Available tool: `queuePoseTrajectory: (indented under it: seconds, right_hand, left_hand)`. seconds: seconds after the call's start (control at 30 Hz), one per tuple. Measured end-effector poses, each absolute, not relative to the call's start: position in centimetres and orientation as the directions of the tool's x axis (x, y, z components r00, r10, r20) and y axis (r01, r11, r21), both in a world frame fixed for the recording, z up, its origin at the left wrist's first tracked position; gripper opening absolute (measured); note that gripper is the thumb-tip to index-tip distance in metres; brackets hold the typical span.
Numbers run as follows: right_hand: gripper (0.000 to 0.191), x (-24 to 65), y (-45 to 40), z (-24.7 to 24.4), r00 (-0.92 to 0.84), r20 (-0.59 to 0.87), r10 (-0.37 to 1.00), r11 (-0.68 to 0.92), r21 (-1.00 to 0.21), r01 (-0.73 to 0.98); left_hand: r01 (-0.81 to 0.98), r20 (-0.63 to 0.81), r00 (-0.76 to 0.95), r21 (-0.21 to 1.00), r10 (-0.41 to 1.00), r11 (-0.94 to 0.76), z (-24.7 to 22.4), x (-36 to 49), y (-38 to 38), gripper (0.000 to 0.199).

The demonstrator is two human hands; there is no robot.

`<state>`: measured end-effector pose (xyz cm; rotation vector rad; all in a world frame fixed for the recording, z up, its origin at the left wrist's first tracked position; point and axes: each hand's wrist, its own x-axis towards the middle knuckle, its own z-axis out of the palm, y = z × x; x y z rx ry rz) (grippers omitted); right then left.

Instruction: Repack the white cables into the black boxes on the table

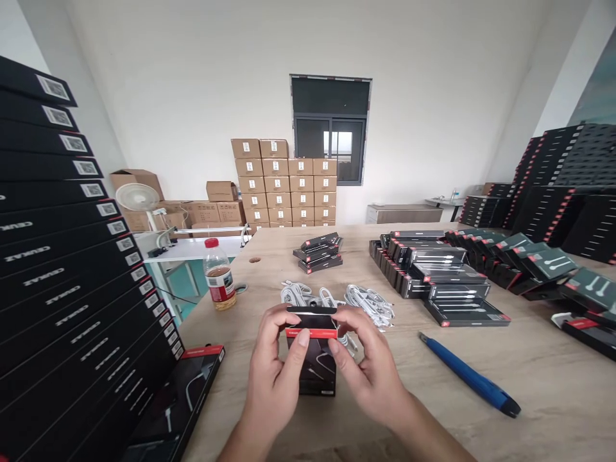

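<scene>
A small black cable box [317,369] with a red band near its top stands upright at the front middle of the table. Its top end is open, with the flap raised. My left hand [279,366] grips the box's left side, thumb on the front face. On the right side, my right hand [368,362] is closed on the same box near its upper edge. Just behind the box lie bundles of white cables [369,305], partly hidden by the hands and box. Right of my right hand rests a blue pen-shaped electric screwdriver [469,372].
Tall stacked black boxes [72,289] rise at the left. A drink bottle [220,276] with a red cap stands behind them. Small black boxes [317,252] are piled at the back middle; rows of packed boxes [433,269] fill the right. Cartons [274,186] stand against the wall.
</scene>
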<state>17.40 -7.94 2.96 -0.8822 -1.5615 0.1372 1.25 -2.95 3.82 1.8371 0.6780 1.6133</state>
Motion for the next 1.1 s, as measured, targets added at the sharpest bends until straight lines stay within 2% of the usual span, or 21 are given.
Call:
queuePoseTrajectory:
  seconds: [0.13, 0.23, 0.37, 0.47, 0.57, 0.7, 1.1]
  right_hand:
    - [0.03, 17.8, -8.0, 3.5, 0.047, 0.818, 0.574, 0.686, -0.511, 0.518]
    - [0.027, 17.8, -7.9, 3.3, 0.087, 0.828, 0.554, 0.687, -0.514, 0.513]
    - [0.019, 17.4, -8.0, 3.2, 0.221, 0.783, 0.581, 0.719, -0.622, 0.311]
    - [0.022, 17.2, -8.2, 3.4, 0.256, 0.76, 0.597, 0.738, -0.646, 0.196]
    - [0.02, 17.3, -8.6, 4.0, 0.216, 0.785, 0.581, 0.752, -0.619, 0.227]
    - [0.025, 17.5, -9.2, 4.7, 0.141, 0.805, 0.576, 0.746, -0.588, 0.314]
    - [0.023, 18.1, -9.2, 5.0, 0.031, 0.767, 0.64, 0.72, -0.614, 0.323]
  left_hand:
    - [-0.005, 0.752, 0.212, 0.639, 0.624, -0.769, 4.1, 0.5, -2.5, 0.011]
    - [-0.029, 0.737, 0.199, 0.663, 0.646, -0.748, 4.2, 0.6, -2.6, 0.01]
    - [-0.126, 0.687, 0.135, 0.726, 0.714, -0.676, 4.5, 0.8, -3.3, 0.021]
    - [-0.1, 0.717, 0.21, 0.692, 0.665, -0.715, 5.1, 0.4, -3.8, 0.026]
    - [-0.042, 0.75, 0.311, 0.624, 0.583, -0.78, 5.7, -0.4, -3.9, 0.023]
    - [0.005, 0.762, 0.365, 0.573, 0.535, -0.82, 6.2, -1.2, -3.7, 0.024]
    - [0.018, 0.775, 0.362, 0.55, 0.518, -0.835, 5.8, -1.4, -2.7, 0.024]
